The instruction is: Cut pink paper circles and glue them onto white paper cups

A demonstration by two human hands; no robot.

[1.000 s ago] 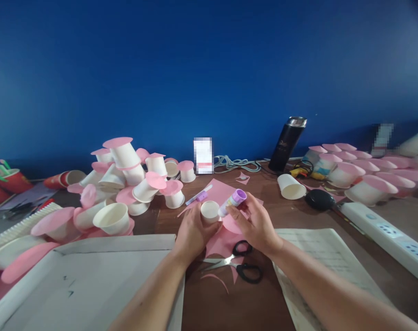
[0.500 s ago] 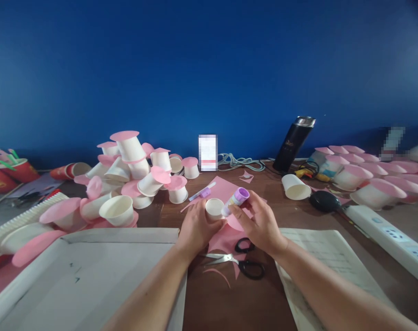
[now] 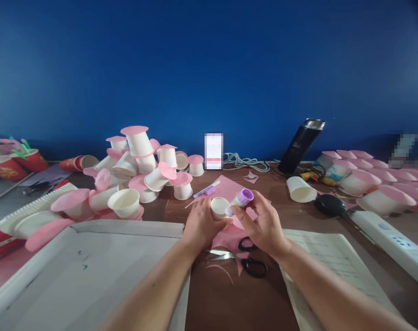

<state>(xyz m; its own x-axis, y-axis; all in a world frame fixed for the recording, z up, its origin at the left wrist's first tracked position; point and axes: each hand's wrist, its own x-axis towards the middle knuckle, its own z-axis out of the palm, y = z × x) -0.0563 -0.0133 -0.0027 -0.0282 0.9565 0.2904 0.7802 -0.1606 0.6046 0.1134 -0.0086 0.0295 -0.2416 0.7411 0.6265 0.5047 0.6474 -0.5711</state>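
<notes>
My left hand (image 3: 203, 225) is wrapped round a white paper cup (image 3: 220, 207), whose round end faces me. In my right hand (image 3: 264, 225) is a purple and white glue stick (image 3: 242, 198), tilted so its lower tip meets the cup's right edge. Beneath both hands lie pieces of pink paper (image 3: 226, 184), partly covered by them. Just nearer to me, black-handled scissors (image 3: 252, 266) rest with their blades apart, beside a thin pink paper strip (image 3: 222, 271). A glue stick cap (image 3: 209, 190) lies beyond my left hand.
Paper cups with pink discs (image 3: 136, 142) are heaped at left; more stand in rows at right (image 3: 384, 197). A grey-white box lid (image 3: 126, 276) lies front left, a written sheet (image 3: 333, 266) front right. A black flask (image 3: 300, 147), a loose cup (image 3: 300, 189) and a power strip (image 3: 395, 243) are at right.
The whole view has shifted slightly, so things appear a little further right. Both hands keep their hold on the cup and the glue stick, which stay close together.
</notes>
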